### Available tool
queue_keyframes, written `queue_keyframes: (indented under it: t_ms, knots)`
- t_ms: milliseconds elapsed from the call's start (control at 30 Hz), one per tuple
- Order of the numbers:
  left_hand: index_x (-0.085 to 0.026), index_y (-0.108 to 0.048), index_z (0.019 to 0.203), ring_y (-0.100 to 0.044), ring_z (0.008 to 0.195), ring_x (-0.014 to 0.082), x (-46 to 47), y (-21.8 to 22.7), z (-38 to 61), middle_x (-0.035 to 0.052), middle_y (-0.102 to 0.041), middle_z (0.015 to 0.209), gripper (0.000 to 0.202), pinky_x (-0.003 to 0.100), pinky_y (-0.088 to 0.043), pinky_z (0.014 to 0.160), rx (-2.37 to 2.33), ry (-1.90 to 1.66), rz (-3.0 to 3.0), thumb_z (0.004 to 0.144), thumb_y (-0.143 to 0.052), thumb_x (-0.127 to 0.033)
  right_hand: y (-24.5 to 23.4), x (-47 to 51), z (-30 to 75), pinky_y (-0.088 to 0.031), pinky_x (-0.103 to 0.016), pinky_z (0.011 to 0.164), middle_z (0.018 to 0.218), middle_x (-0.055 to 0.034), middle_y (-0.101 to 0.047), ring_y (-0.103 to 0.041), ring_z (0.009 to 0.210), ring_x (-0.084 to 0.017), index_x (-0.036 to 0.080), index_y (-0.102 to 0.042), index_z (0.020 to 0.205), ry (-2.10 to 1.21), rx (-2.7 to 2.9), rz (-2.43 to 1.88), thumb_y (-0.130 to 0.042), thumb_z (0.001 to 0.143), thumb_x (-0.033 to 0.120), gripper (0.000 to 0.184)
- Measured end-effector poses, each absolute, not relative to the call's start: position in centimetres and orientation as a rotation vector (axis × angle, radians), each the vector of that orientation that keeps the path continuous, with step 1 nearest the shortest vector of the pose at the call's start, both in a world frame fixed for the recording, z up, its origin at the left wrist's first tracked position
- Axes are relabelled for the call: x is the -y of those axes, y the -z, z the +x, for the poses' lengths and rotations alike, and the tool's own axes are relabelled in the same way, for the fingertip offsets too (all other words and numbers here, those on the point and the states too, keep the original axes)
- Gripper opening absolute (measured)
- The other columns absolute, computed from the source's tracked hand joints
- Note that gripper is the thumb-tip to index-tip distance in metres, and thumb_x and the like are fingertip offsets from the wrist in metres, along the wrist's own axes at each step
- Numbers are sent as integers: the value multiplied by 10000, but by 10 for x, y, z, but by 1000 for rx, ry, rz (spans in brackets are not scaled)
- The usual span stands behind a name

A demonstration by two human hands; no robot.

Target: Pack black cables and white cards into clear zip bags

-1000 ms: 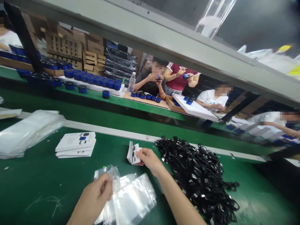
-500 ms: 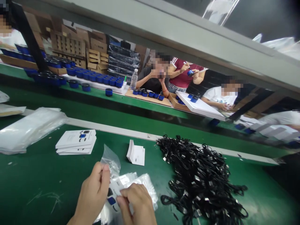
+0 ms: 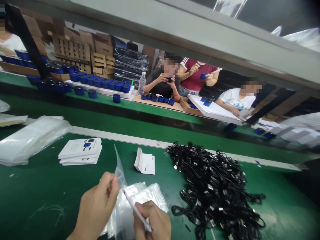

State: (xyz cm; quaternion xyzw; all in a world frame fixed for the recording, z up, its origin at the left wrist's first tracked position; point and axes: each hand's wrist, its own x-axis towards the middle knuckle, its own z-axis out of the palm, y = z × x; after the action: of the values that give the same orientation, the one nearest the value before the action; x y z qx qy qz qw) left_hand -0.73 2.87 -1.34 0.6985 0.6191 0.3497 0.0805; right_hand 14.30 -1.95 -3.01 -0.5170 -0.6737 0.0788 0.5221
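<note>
My left hand is closed in a pinch on a clear plastic bag, which stands up from the fingers. In my right hand is a white instruction booklet, gripped by thumb and fingers and seen nearly edge-on. Its far end is close to the bag; whether any of it is inside I cannot tell. Beneath both hands lies a loose heap of clear plastic bags. Beyond the hands, a small folded white booklet stands partly open on the green table.
Left of centre sits a stack of printed booklets, with a bundle of larger plastic bags farther left. A big pile of black cables covers the right side. Across the bench, several people work among blue round devices under an overhead beam.
My right hand has turned the booklet from showing its printed face to nearly edge-on, moving slightly right and down. The bag in my left hand has swung narrower and more upright.
</note>
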Motion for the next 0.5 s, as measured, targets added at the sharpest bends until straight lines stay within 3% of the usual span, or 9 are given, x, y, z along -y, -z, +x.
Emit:
queue_keyframes:
  t_ms: [100,167,267,333,433,500]
  knots:
    - [-243,-452,671,-483,309,98,-23,17,-2,-110,-449,400,224,183,-301,365,-1849,-991,2281,885,-428,-304,24,16,150,-352,-253,483,569,2,-599,-570,472,-154,200,-580,821,19,1815,-1281,-437,871,139,163]
    - [-243,-469,659,-493,304,105,-19,20,3,-104,-460,400,236,201,-293,365,-1834,-960,2381,886,-422,-283,24,15,150,-331,-266,486,561,14,-600,-570,456,-157,214,-570,777,-8,1887,-1398,-417,877,158,191]
    - [-254,-506,669,-547,328,107,-12,24,11,-104,-527,418,235,214,-319,369,-1706,-884,2506,885,-413,-258,20,14,150,-309,-279,474,546,9,-600,-583,458,-175,218,-543,701,-146,1915,-1596,-411,868,183,216]
    - [-262,-531,689,-598,385,109,-9,27,13,-91,-583,469,254,207,-369,394,-1592,-846,2572,897,-385,-259,10,15,155,-339,-274,488,630,-14,-635,-624,540,-192,207,-553,749,-308,1953,-1667,-405,872,174,196]
    - [-262,-562,715,-646,502,132,-7,33,11,-26,-649,628,290,202,-435,429,-1484,-869,2591,903,-356,-344,-6,16,164,-418,-250,579,803,-24,-656,-651,698,-184,208,-564,844,-569,2045,-1593,-427,877,145,155]
    - [-264,-593,775,-652,557,143,-6,37,9,8,-660,745,260,205,-470,461,-1437,-873,2540,886,-382,-367,-7,15,166,-442,-249,618,791,-9,-638,-633,708,-174,215,-556,794,-624,1986,-1568,-472,863,156,124]
